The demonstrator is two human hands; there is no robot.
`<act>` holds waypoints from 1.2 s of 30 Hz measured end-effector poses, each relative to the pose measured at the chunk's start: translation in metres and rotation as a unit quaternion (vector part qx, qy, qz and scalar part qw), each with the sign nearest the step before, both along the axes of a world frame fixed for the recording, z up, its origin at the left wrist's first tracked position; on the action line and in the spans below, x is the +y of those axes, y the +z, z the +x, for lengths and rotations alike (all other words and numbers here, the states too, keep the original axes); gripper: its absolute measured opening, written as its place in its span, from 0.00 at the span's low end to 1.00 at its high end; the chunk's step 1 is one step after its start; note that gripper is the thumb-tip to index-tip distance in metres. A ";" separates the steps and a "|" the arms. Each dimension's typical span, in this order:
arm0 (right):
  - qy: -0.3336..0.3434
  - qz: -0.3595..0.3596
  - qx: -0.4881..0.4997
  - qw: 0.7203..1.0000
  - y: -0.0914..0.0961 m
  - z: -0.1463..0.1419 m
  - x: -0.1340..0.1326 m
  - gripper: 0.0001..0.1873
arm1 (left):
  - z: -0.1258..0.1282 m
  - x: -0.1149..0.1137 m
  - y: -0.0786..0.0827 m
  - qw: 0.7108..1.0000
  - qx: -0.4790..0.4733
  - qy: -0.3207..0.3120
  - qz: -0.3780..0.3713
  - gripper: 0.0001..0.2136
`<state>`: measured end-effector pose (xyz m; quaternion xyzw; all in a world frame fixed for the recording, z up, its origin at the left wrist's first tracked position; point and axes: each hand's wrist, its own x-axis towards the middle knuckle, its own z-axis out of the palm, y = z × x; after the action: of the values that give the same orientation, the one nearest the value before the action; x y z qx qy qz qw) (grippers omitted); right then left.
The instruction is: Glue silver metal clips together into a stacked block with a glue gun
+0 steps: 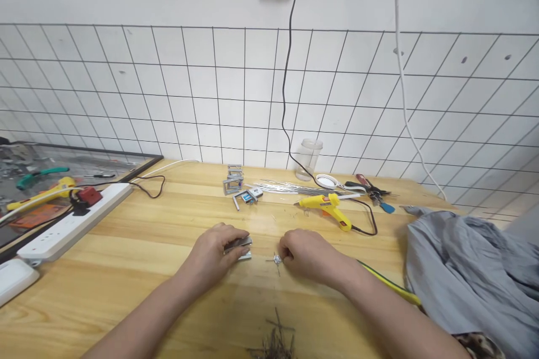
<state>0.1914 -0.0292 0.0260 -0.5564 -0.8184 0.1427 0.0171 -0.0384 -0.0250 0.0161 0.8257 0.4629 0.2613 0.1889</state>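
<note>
My left hand (213, 249) is closed around a small silver-grey frame-like piece (244, 242), gripped between thumb and fingers just above the wooden table (160, 269). Most of that piece is hidden by the fingers. To its right, my right hand (307, 255) is curled in a pinch at a small cross of thin wires (277, 259) with a shiny whitish middle. The two hands are apart. Nearest the camera lies a bundle of dark thin wire pieces (275, 345).
Behind the hands are silver frames (233, 185), thin metal rods (278, 186), a yellow glue gun (330, 207), a clear jar (309, 159) and pliers (373, 187). A white power strip (76, 224) lies left, grey cloth (471, 269) right. A black cord (287, 67) hangs down the wall.
</note>
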 end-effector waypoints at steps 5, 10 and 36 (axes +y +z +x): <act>0.055 0.035 -0.040 0.997 -0.001 -0.002 0.000 0.11 | -0.001 0.000 0.001 1.000 -0.017 0.008 0.003 0.10; 0.084 0.071 -0.039 0.993 0.000 -0.001 0.001 0.10 | -0.005 -0.002 0.002 1.000 -0.018 0.002 0.004 0.10; 0.119 0.136 0.095 0.979 -0.012 -0.017 -0.007 0.11 | -0.006 0.000 0.001 0.993 -0.097 0.033 -0.055 0.10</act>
<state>0.1748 -0.0359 0.0143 -0.4314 -0.8852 0.0836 0.1529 -0.0449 -0.0252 0.0176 0.7695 0.4827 0.3203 0.2689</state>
